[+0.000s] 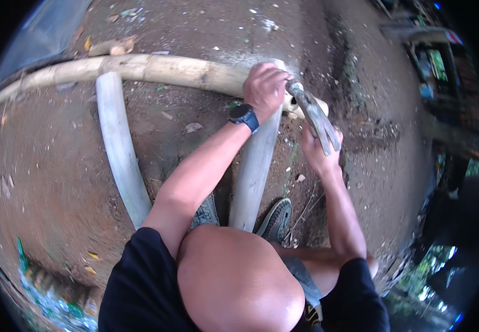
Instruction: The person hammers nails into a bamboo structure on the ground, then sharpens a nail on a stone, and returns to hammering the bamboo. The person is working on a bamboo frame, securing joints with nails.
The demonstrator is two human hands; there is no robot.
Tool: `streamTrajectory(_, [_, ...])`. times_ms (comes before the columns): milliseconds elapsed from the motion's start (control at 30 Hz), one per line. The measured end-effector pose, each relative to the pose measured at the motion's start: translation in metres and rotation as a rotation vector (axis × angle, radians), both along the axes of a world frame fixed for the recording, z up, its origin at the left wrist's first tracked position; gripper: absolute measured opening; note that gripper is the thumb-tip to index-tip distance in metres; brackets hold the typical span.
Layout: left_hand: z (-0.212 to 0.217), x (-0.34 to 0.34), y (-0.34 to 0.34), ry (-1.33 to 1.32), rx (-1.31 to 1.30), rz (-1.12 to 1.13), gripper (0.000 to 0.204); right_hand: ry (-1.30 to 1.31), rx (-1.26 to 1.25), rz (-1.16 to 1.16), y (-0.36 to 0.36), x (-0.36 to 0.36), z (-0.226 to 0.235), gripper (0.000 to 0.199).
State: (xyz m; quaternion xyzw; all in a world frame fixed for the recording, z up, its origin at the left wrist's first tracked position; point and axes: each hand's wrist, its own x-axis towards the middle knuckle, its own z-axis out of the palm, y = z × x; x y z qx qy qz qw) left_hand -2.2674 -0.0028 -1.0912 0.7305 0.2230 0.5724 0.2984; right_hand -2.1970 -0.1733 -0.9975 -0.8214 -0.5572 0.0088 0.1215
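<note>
My right hand [321, 149] is closed round the handle of a claw hammer [316, 117], most of which its head hides. The hammer's striking end is close beside my left hand [265, 88], which wears a dark watch [243, 115]. The fingers of that hand are curled over the far part of a grey pole [253, 171]; whether they also pinch something small is hidden. The pole meets a long pale bamboo [176, 71] lying crosswise on the ground. A dark hole shows near the bamboo's right end, under the hammer head.
A second grey pole [116, 133] meets the bamboo farther left. My bare knee [239, 271] fills the lower middle, with a shoe [276, 217] beside the near pole. Plastic bottles [57, 301] lie at lower left. A grey sheet [43, 33] is at upper left; a short wood piece [112, 46] lies behind the bamboo.
</note>
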Motion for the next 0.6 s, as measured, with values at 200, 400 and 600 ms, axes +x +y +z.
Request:
streamTrajectory(200, [0.01, -0.025, -0.001, 0.034, -0.121, 0.104, 0.038, 0.57, 0.47, -0.207, -0.024, -0.05, 0.036, 0.012])
streamTrajectory(400, [-0.017, -0.036, 0.013, 0.009, -0.61, 0.022, 0.022, 0.674, 0.338, -0.295, -0.034, -0.05, 0.042, 0.027])
streamTrajectory(600, [-0.023, -0.02, 0.058, -0.001, -0.977, -0.418, 0.027, 0.973, 0.21, -0.424, -0.031, -0.065, 0.049, 0.03])
